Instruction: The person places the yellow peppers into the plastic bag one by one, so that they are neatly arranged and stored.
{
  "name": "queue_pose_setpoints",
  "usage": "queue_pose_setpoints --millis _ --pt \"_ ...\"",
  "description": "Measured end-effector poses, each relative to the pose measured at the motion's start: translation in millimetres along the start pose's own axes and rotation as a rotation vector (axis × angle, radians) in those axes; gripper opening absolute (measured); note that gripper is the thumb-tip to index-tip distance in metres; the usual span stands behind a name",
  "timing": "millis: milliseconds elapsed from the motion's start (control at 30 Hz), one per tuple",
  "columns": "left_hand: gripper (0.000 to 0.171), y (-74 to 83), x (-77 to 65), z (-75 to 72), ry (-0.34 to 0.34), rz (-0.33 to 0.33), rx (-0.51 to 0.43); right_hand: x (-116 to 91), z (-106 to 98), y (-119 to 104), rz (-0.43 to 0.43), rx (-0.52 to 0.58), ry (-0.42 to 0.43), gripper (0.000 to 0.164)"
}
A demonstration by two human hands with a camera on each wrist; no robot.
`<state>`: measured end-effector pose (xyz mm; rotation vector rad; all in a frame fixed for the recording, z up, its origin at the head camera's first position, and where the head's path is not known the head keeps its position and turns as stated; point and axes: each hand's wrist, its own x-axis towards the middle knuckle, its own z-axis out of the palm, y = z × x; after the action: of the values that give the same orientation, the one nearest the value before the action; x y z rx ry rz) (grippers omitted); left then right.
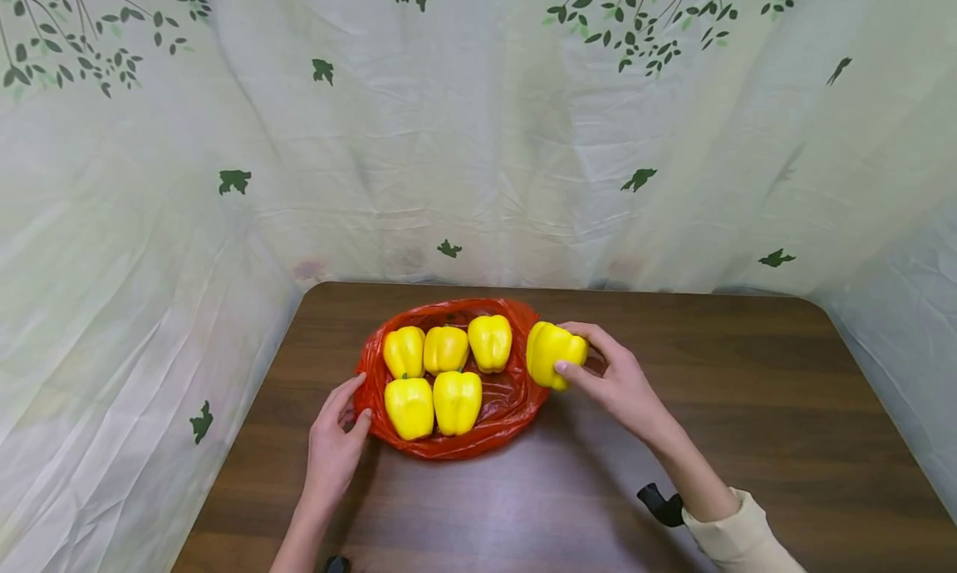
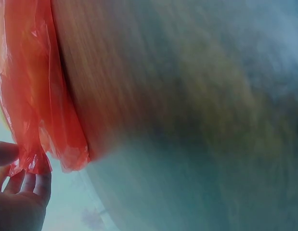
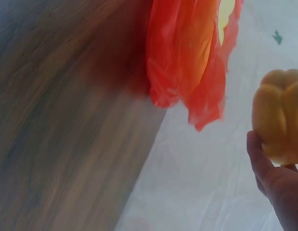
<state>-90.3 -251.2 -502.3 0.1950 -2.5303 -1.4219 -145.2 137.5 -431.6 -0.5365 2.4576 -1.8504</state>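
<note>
A red plastic bag [image 1: 508, 403] lies on the table with its mouth spread wide. Several yellow bell peppers [image 1: 409, 407] sit inside it in two rows. At the bag's left side, my left hand [image 1: 334, 440] pinches the rim; the left wrist view shows thumb and fingers on the gathered red film [image 2: 31, 161]. My right hand [image 1: 616, 382] holds another yellow bell pepper [image 1: 549, 355] by the bag's right rim, thumb in front and fingers behind. In the right wrist view this pepper [image 3: 278, 115] is raised off the table, with the bag [image 3: 187, 62] beside it.
The brown wooden table [image 1: 710, 390] extends to both sides of the bag. Behind it hangs a pale curtain [image 1: 508, 158] with green leaf prints. A black strap piece [image 1: 661, 505] sits at my right wrist, near the cream sleeve [image 1: 740, 531].
</note>
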Motion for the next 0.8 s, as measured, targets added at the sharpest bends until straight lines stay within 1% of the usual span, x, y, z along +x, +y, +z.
queue_pose_setpoints --millis 100,300,467,600,700,800 --pt "0.053 -0.5 0.1 0.1 0.000 -0.005 0.000 3 7 -2 -0.024 0.010 -0.013 0.041" --pt "0.054 -1.5 0.6 -0.1 -0.003 -0.013 0.001 8 22 -7 -0.057 -0.023 -0.027 0.039" --pt "0.054 -1.5 0.8 0.5 -0.003 -0.009 0.000 11 35 -8 -0.075 -0.023 -0.046 0.040" --pt "0.053 -1.1 0.9 0.4 -0.005 -0.018 -0.002 16 45 -7 -0.096 -0.053 -0.065 0.041" --pt "0.053 -0.6 0.7 0.2 -0.011 -0.033 0.005 20 53 -6 -0.088 -0.076 -0.067 0.041" --pt "0.053 -0.5 0.2 0.1 -0.017 -0.045 0.010 23 61 -4 -0.048 -0.103 -0.059 0.041"
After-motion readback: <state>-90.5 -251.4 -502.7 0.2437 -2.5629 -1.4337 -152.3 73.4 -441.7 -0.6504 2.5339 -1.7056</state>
